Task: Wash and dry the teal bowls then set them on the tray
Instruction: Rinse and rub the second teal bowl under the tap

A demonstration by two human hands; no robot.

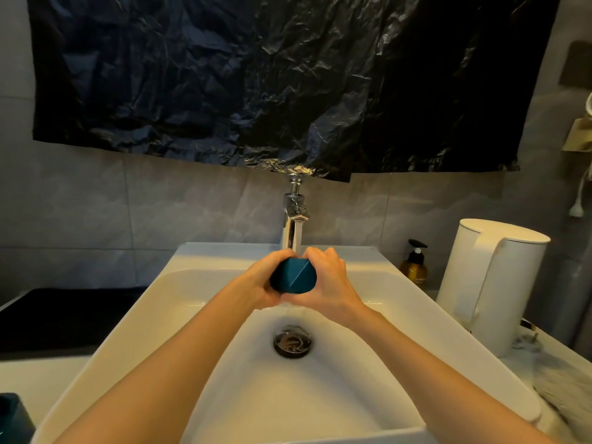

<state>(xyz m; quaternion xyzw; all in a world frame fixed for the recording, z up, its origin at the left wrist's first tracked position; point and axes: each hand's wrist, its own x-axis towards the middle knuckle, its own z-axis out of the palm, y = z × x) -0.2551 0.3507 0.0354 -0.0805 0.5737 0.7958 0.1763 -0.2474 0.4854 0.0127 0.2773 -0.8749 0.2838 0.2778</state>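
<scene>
A faceted teal bowl (294, 277) is held over the white sink (198, 318), under the running stream from the chrome tap (293, 225). Its outer side faces me. My left hand (264, 283) grips its left side and my right hand (330, 280) grips its right side, fingers curled over the top. Water runs off below the bowl toward the drain (292, 342). Another teal bowl (14, 418) sits at the bottom left edge of the view, mostly cut off.
A black surface (64, 318) lies left of the sink. At the right stand a white kettle (490, 283) and a gold pump bottle (414, 267). A cloth (563, 386) lies on the right counter. Black plastic sheeting (256, 81) covers the wall above.
</scene>
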